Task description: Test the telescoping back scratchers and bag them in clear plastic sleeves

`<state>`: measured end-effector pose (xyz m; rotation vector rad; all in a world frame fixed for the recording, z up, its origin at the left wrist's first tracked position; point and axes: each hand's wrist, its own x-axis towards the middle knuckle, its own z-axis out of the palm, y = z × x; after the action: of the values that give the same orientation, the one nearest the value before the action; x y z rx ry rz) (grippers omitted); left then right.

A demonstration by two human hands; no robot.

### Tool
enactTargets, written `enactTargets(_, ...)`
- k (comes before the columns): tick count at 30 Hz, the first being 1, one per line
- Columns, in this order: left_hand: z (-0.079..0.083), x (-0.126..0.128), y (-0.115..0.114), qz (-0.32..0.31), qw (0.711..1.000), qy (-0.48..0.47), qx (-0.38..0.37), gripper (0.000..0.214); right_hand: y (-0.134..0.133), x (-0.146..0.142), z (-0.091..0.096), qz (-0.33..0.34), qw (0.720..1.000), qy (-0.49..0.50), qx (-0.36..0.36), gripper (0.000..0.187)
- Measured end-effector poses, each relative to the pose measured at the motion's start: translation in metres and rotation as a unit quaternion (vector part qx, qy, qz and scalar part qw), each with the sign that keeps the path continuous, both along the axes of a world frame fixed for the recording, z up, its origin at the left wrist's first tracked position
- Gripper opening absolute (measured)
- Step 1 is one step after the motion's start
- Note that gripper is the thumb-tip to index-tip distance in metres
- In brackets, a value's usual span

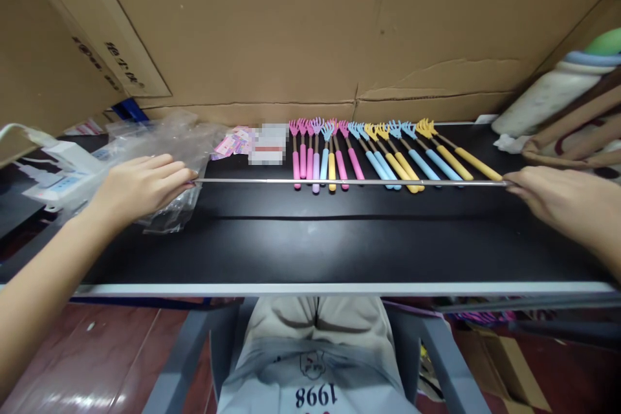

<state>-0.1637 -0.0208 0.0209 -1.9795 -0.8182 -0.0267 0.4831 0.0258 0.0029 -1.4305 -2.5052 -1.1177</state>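
Note:
A thin telescopic metal rod (272, 181), drawn out long, stretches level across the table from one hand to the other. My left hand (145, 182) is closed on its left end, above a clear plastic bag. My right hand (567, 204) pinches the right end. Both ends of the rod are hidden in the fingers. Just behind it lies a row of back scratchers (340, 158) with claw heads pointing away and pink, purple, blue and yellow handles. The rightmost yellow back scratcher (478, 163) lies close to my right hand, with some of its metal shaft showing.
Clear plastic bags (169, 142) and a white power strip (72, 171) lie at the left. Small pink printed cards (235, 142) are at the back. A pale bottle (548, 97) and a brown bag (572, 136) stand at the right. Cardboard (272, 26) walls the back.

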Motion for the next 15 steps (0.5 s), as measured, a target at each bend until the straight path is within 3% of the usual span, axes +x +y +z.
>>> enactTargets(3,0.002,0.003,0.001,-0.004,1.000,0.002,0.002,0.026,0.005,0.001,0.002,0.054,0.998,-0.006,0.039,0.049)
enactTargets(6,0.001,0.004,0.004,0.000,1.000,0.004,0.000,0.026,0.009,0.004,0.001,0.065,0.997,0.000,0.033,0.049)
enactTargets(15,-0.007,0.007,0.005,0.002,1.000,-0.004,-0.018,0.024,0.006,0.012,0.004,-0.104,0.987,0.036,-0.118,0.024)
